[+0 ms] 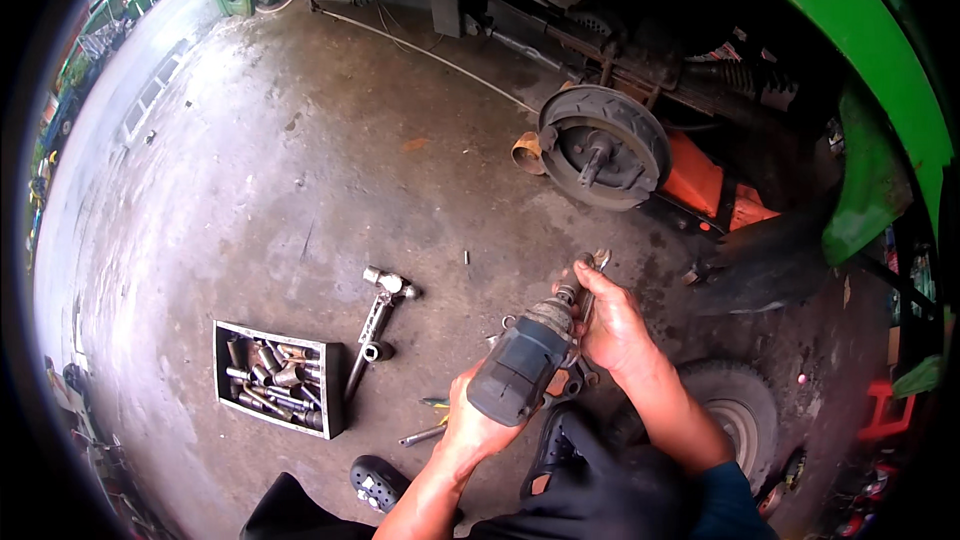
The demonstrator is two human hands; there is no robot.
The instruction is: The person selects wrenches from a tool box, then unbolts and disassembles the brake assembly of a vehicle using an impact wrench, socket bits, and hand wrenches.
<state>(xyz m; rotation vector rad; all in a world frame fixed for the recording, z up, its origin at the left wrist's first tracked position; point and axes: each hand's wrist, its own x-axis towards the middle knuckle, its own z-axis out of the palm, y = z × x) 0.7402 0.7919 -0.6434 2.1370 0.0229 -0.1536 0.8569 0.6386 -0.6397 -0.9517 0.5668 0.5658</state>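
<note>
My left hand is closed around the rear of a dark grey impact wrench, low in the middle of the view. The tool's nose points up and away from me. At its front end my right hand is closed, with the thumb against the metal socket. The wrench covers some of the fingers of both hands. Partly behind the tool, several metal spanners lie on the floor below my hands.
A metal box of loose sockets sits on the left. Beside it lies a hammer. Ahead stands a bare wheel hub with a round drum, under a green vehicle body. A tyre lies at the lower right.
</note>
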